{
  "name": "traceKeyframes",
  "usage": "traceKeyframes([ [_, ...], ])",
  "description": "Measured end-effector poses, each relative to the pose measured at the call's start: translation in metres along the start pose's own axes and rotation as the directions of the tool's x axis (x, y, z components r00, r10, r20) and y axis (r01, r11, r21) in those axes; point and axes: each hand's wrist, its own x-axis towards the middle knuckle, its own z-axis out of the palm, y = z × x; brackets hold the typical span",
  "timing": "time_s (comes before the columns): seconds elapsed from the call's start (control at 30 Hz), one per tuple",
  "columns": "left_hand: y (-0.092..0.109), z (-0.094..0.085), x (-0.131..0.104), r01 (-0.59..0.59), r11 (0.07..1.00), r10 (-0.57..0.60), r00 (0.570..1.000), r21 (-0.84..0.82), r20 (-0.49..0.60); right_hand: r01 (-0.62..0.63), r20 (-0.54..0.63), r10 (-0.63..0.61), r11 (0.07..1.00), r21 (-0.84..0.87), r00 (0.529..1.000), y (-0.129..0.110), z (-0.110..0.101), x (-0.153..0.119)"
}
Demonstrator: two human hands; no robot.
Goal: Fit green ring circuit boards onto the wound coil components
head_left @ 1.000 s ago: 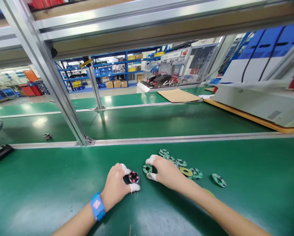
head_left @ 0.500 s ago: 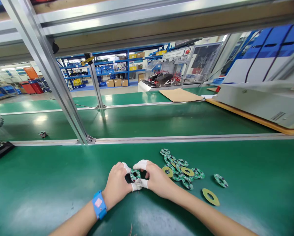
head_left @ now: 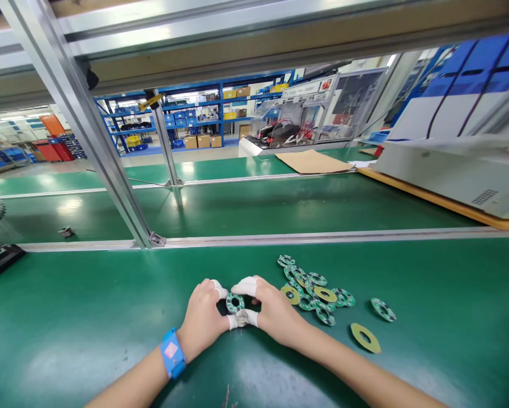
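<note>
A small green ring-shaped circuit board (head_left: 234, 303) is held upright between my two hands, just above the green work surface. My left hand (head_left: 207, 311) grips it from the left, with white covers on thumb and index finger and a blue strap around the wrist. From the right, my right hand (head_left: 271, 309) pinches the same board, its fingertips also covered in white. To the right lies a loose pile of ring boards (head_left: 308, 302), some showing a yellow side. A green ring board (head_left: 383, 310) and a yellow ring (head_left: 365, 338) lie apart from the pile.
An aluminium rail (head_left: 254, 240) crosses behind my hands, with a slanted metal post (head_left: 88, 136) at left. A black-edged fixture (head_left: 1, 264) sits at the left edge. Farther back are a grey metal box (head_left: 445, 175) and brown cardboard (head_left: 313, 162).
</note>
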Motion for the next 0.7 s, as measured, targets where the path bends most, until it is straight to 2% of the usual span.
traceKeyframes([
  [0.47,-0.0001,0.0009,-0.0014,0.006,0.999,-0.006,1.000,-0.048,-0.001,-0.017,-0.063,0.024,0.995,0.102,0.998,0.0061,0.0066,-0.0051],
  [0.7,0.0031,-0.0008,-0.0014,0.004,1.000,-0.004,1.000,0.000,0.019,-0.050,-0.087,0.059,0.993,0.105,0.994,0.0038,0.0084,-0.0083],
])
